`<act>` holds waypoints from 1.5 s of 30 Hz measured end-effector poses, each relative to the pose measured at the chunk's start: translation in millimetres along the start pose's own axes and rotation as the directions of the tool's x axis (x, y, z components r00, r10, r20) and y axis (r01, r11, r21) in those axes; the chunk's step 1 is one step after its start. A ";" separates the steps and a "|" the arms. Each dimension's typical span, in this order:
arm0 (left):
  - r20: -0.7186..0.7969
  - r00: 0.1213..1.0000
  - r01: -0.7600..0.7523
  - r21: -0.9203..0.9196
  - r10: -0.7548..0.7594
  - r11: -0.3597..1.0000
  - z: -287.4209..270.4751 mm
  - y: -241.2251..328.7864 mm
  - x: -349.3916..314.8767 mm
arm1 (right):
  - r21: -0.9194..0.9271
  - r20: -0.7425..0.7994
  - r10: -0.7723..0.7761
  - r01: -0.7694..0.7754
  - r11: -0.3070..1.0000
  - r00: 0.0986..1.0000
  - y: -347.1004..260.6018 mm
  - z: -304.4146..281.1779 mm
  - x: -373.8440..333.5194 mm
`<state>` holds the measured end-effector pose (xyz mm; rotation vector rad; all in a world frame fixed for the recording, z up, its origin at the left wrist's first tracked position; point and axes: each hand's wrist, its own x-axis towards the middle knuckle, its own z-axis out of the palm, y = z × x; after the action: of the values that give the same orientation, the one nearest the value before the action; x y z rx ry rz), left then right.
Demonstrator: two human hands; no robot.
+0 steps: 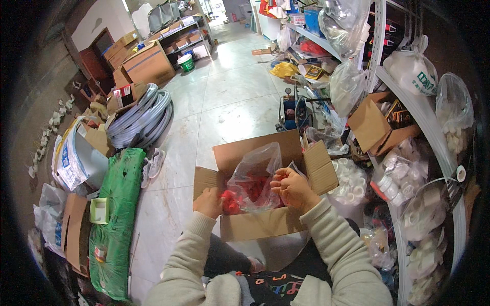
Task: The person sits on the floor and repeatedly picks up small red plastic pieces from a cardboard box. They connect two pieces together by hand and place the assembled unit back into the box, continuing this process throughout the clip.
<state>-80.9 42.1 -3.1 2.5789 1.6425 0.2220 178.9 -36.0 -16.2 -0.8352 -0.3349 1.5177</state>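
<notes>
An open cardboard box (pixel 260 227) stands in front of me with its flaps spread. Inside it lies a clear plastic bag (pixel 258 166) with several small red pieces (pixel 250 189) in and around it. My left hand (pixel 208 203) is closed at the box's left side, close to the red pieces; the box wall and the hand itself hide what its fingers hold. Over the right part of the box, my right hand (pixel 295 189) has its fingers curled together at the edge of the bag.
To the left lie a long green wrapped bundle (pixel 120 204), a coil of grey hose (pixel 143 117) and a pair of shoes (pixel 152 166). On the right, a metal rack (pixel 403 107) carries plastic bags of white fittings (pixel 403 173). Another open carton (pixel 365 120) and a blue machine (pixel 292 112) stand beyond my box.
</notes>
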 end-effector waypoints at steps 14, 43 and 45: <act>0.265 0.925 0.306 -0.945 0.273 -0.119 23.1 78.5 4.2 | -0.358 0.235 -0.102 0.184 0.915 0.967 -2.1 11.2 -12.2; 0.253 0.957 0.290 -0.812 0.142 -0.506 28.8 97.8 3.3 | -0.647 0.501 -0.493 0.686 0.333 0.712 -2.2 7.3 -19.8; 0.285 0.949 0.315 -0.807 0.138 -0.500 29.8 97.4 3.6 | -0.660 0.589 -0.513 0.738 0.141 0.625 -4.0 7.6 -20.2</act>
<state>12.5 4.5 -18.4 0.7097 0.5711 0.8140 175.2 -52.6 -2.3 -1.0828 -1.5806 0.4660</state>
